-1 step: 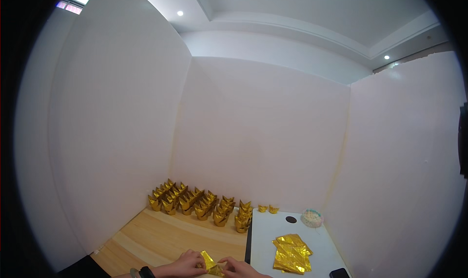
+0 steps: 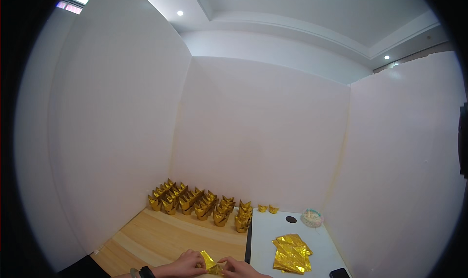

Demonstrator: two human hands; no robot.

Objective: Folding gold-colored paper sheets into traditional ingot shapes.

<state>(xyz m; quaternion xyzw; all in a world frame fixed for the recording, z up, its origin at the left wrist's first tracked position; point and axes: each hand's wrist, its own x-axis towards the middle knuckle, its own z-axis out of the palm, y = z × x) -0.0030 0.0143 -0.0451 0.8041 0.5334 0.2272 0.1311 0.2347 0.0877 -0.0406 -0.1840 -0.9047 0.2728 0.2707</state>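
Held piece: a small folded sheet of shiny gold foil paper point(image 2: 209, 262), pinched between both hands at the near edge of the pale wooden tabletop point(image 2: 161, 239).
Left hand point(image 2: 187, 264): fingers closed on the paper's left end.
Right hand point(image 2: 237, 267): fingertips closed on its right, lower end.
Long axis: runs aslant, upper left to lower right; both hands equally near.
Beyond the grip: rows of folded gold paper ingots point(image 2: 202, 205).
Right of the grip: a stack of flat gold foil sheets point(image 2: 291, 253) on a white board point(image 2: 263, 229).
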